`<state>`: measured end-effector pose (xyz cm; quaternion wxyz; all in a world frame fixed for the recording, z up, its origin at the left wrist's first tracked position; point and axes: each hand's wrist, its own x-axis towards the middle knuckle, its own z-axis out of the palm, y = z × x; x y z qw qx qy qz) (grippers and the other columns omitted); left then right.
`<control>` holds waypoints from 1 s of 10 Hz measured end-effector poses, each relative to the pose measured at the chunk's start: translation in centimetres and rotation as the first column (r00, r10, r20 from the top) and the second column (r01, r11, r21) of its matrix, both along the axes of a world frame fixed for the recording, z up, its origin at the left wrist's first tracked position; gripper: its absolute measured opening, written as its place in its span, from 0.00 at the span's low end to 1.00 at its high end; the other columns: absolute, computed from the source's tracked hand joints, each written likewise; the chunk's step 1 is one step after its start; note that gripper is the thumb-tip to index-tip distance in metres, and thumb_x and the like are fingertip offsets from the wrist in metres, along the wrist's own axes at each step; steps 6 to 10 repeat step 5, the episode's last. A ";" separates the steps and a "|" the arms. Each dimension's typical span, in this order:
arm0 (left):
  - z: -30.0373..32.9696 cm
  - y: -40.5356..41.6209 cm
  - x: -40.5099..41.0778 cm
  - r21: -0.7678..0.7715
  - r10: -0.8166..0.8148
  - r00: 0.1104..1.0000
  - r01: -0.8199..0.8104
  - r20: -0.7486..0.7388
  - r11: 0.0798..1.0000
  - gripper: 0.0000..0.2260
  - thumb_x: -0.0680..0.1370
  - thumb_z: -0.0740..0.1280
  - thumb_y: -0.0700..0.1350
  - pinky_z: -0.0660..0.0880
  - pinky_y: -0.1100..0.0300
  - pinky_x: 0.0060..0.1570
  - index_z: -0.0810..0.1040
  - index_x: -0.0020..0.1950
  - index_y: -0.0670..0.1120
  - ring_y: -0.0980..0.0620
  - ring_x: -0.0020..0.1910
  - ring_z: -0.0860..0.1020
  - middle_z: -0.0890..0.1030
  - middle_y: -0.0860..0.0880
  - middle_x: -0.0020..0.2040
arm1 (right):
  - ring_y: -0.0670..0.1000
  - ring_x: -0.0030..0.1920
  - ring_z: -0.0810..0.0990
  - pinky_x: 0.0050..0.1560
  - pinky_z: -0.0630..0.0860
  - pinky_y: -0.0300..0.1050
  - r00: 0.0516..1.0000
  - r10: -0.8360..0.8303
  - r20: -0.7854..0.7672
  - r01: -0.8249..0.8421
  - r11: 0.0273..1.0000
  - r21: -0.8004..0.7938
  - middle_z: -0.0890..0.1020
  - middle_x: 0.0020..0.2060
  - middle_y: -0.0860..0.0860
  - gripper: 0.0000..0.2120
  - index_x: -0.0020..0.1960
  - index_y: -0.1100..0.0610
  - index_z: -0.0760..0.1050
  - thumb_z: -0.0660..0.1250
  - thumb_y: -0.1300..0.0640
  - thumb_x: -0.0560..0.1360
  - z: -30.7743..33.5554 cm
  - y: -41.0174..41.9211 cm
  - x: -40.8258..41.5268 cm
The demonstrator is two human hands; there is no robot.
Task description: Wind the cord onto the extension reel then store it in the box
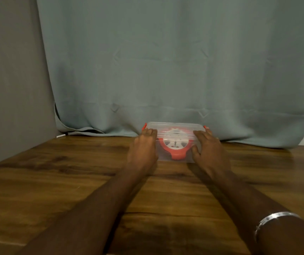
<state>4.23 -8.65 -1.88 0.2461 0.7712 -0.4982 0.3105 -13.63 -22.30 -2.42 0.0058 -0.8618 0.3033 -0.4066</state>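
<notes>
Already the extension reel (174, 145) sat inside the clear box (175, 126), its red rim and white face showing through the lid and front wall, and no loose cord trailed outside that I could make out. You had your left hand (143, 148) against the box's left end and your right hand (209, 148) against its right end, fingers laid over the lid edges; whether they were curled tight or merely pressing flat, I could not tell from this angle. A small red clip (144, 126) stood at the box's far left corner, and another showed at its far right corner; I could not tell whether either was latched. Behind the box hung the grey-green curtain (165, 61), its hem nearly touching the box's rear wall, and the box rested on the wooden table (74, 181). By my reckoning the task was near its end, with only the closing left. Trouble could come if you pressed unevenly: one end might seat while the other lifted, or the box might slide back into the curtain and catch the cloth under a clip.
</notes>
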 end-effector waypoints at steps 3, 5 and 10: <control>1.1 -5.7 4.1 0.160 0.012 0.997 0.000 -0.079 0.987 0.31 0.77 0.66 0.43 0.63 0.51 0.77 0.62 0.80 0.42 0.45 0.77 0.64 0.68 0.43 0.77 | 0.54 0.83 0.56 0.80 0.59 0.61 0.989 -0.065 -0.129 0.075 0.995 0.071 0.67 0.80 0.54 0.30 0.80 0.56 0.65 0.64 0.47 0.80 1.4 -5.7 5.1; 5.8 -3.3 2.4 0.245 0.076 0.985 -0.037 -0.155 0.969 0.35 0.80 0.62 0.56 0.50 0.43 0.80 0.53 0.83 0.45 0.48 0.80 0.60 0.63 0.46 0.81 | 0.53 0.84 0.51 0.82 0.49 0.59 0.982 -0.046 -0.181 0.067 0.991 0.112 0.60 0.83 0.54 0.37 0.83 0.56 0.57 0.55 0.35 0.82 6.2 -3.4 3.1; 5.8 -3.3 2.4 0.245 0.076 0.985 -0.037 -0.155 0.969 0.35 0.80 0.62 0.56 0.50 0.43 0.80 0.53 0.83 0.45 0.48 0.80 0.60 0.63 0.46 0.81 | 0.53 0.84 0.51 0.82 0.49 0.59 0.982 -0.046 -0.181 0.067 0.991 0.112 0.60 0.83 0.54 0.37 0.83 0.56 0.57 0.55 0.35 0.82 6.2 -3.4 3.1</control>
